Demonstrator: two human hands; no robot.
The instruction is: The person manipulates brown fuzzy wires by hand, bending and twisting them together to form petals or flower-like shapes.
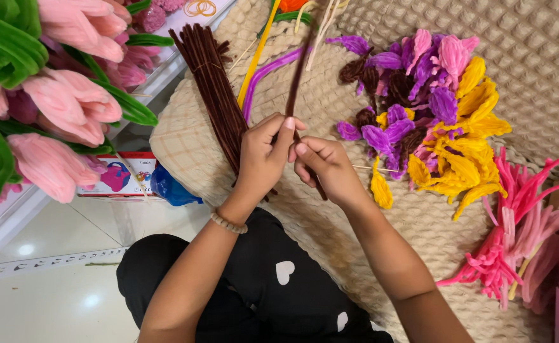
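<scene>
My left hand [263,155] and my right hand [327,166] meet over a beige quilted blanket [533,57]. Both pinch one long dark brown pipe cleaner [298,70] that runs up and away from my fingers. A bundle of brown pipe cleaners [213,89] lies just left of my left hand. My left wrist wears a beaded bracelet [228,223]. To the right of my right hand lies a heap of purple, yellow, pink and brown pipe-cleaner flower pieces [438,121].
Pink pipe-cleaner tulips with green leaves [57,101] fill the left side over a white shelf. A pile of bright pink pipe cleaners [514,241] lies at the right. Yellow and purple stems [260,70] lie above my hands. A small printed box [117,174] sits on the floor.
</scene>
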